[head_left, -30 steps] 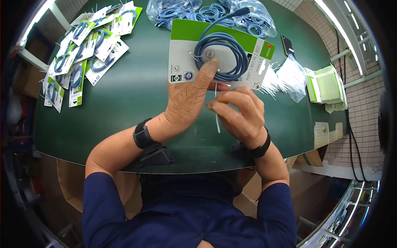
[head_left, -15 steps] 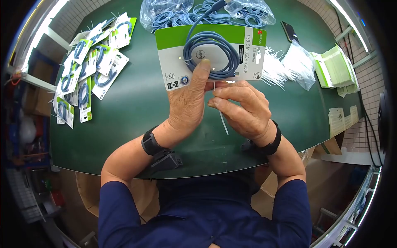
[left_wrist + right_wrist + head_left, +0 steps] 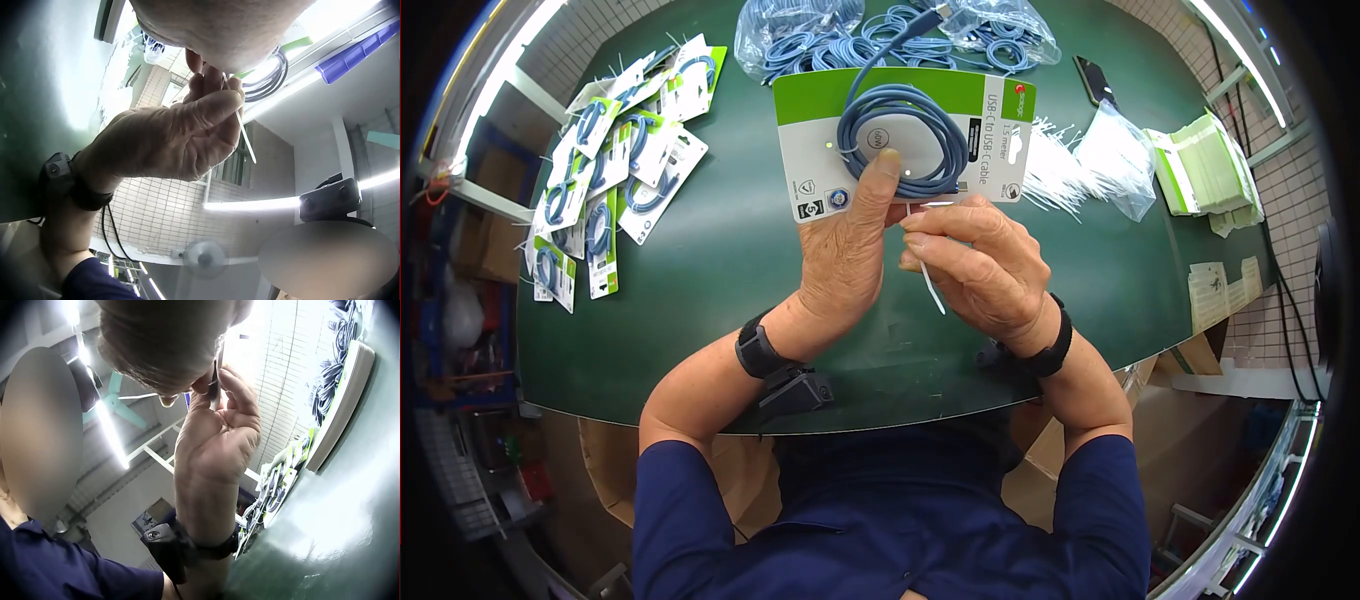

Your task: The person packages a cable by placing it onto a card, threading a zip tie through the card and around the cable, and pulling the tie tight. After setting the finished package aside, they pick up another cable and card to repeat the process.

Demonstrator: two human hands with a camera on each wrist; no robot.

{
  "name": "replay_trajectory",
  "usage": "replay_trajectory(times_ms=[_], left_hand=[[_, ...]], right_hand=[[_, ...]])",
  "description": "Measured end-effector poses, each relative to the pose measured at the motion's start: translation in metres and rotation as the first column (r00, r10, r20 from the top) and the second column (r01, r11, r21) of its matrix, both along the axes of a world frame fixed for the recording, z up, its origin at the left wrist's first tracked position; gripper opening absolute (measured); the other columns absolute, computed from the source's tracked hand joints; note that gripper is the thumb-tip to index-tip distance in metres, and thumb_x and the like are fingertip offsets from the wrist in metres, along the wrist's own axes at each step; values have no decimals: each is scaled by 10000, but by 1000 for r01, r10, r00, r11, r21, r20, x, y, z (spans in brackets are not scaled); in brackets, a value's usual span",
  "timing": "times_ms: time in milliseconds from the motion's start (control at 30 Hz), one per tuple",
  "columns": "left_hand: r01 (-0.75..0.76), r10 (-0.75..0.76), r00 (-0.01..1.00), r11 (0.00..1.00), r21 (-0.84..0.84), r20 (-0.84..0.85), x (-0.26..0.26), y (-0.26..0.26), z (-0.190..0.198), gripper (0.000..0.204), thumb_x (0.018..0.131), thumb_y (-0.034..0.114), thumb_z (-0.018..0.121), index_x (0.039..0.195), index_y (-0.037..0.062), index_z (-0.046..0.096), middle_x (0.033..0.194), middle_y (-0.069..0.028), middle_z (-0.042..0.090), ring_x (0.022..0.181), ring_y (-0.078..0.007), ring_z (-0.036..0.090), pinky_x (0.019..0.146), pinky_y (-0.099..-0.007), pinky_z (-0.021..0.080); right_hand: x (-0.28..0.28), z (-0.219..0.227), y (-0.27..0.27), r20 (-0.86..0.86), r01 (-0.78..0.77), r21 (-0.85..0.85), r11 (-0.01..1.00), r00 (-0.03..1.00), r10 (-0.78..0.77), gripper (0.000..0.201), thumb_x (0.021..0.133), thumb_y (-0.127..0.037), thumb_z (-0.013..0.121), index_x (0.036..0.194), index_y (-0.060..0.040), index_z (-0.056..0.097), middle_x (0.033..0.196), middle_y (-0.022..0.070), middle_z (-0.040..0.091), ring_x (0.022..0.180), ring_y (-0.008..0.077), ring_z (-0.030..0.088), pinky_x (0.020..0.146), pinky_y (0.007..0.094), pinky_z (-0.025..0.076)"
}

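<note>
In the head view my left hand (image 3: 840, 250) holds up a green-and-white retail card (image 3: 800, 150), its thumb pressing a coiled blue USB-C cable (image 3: 953, 150) against the front. One cable end with its plug (image 3: 930, 18) sticks out past the card's top edge. At the card's lower edge, my right hand (image 3: 992, 265) pinches a thin white cable tie (image 3: 933, 288) between thumb and fingers. The tie's tail hangs below those fingertips, also visible in the left wrist view as a white strip (image 3: 247, 142). The left fingers behind the card are mostly hidden.
Carded cables (image 3: 665, 190) lie heaped on the left of the green table (image 3: 730, 260). Bagged blue cable coils (image 3: 810, 50) are at the back. To the right are a phone (image 3: 1094, 80), loose white ties (image 3: 1050, 180), a plastic bag (image 3: 1125, 165) and stacked cards (image 3: 1200, 170).
The card with the cable has shifted left and slightly down in the head view, partly with the camera's own movement. The right fingers have closed in on the tie under the card.
</note>
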State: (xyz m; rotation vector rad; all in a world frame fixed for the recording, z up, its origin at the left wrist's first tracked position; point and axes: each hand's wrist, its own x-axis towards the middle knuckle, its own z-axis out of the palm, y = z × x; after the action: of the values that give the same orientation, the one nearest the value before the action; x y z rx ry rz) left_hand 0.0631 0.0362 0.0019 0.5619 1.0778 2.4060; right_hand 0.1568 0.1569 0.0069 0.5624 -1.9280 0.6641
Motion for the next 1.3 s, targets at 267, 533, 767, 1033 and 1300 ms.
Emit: replay_trajectory(times_ms=[267,533,767,1033,1300], left_hand=[[32,-42,997,990,-139,-68,8,-2,-11,342,993,167,736,1254,3,587,1073,-102,701,877,-165,725,656,-273,615],[4,-15,997,990,-144,-74,8,2,-15,309,984,194,749,1194,-1,635,1034,-85,720,768,-154,728,622,-251,595],[-2,-10,997,991,-137,-83,5,2,-18,331,992,249,742,1185,-5,654,1014,-68,725,742,-156,737,642,-254,590],[-18,-8,985,989,-147,-174,2,-1,-24,313,987,235,747,1177,1,664,975,-42,720,782,-124,718,649,-252,584],[-10,6,998,997,-80,-55,6,-5,-8,291,973,195,764,1164,0,662,950,-47,714,795,-97,702,643,-248,586]], right_hand=[[2,0,1,5,43,-370,928,999,-45,251,856,94,794,1071,-2,705,935,145,756,742,266,736,685,345,606],[-1,11,14,31,295,38,955,954,-297,240,830,91,795,1046,-2,748,942,123,750,751,260,695,658,328,561],[-1,13,15,-58,366,257,894,930,-363,378,741,93,817,1090,-45,775,970,91,739,779,229,637,636,335,512],[5,12,14,-24,283,299,911,957,-289,411,711,63,850,1077,-113,796,1012,59,730,817,218,667,666,326,544],[10,8,9,-50,224,275,935,975,-219,367,730,69,846,1047,-108,794,1027,62,749,831,222,688,706,316,561]])
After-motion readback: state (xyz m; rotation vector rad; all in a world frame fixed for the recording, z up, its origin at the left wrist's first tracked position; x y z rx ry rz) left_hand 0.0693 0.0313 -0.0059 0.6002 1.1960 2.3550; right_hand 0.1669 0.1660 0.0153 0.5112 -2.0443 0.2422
